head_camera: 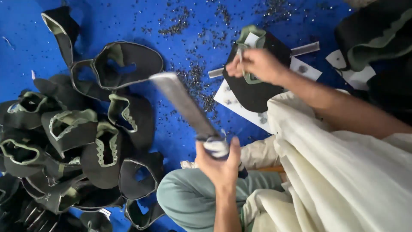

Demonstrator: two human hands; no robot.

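Observation:
My left hand [219, 160] grips the cloth-wrapped handle of a long flat metal bar [184, 105], which points up and to the left and looks blurred. My right hand [256, 64] pinches a small thin metal tool against a black shoe-upper piece with pale green trim [251, 36]. That piece lies on a dark pad [253, 92] resting on white paper [234, 105]. The two hands are apart, and the bar's tip sits well left of the pad.
A heap of black, green-trimmed shoe uppers [81, 141] fills the left side on a blue surface [128, 17] strewn with tiny dark scraps [193, 73]. A flat metal strip [305, 49] lies behind the pad. More dark pieces [373, 34] lie top right. My knee [189, 197] and pale garment [343, 172] are below.

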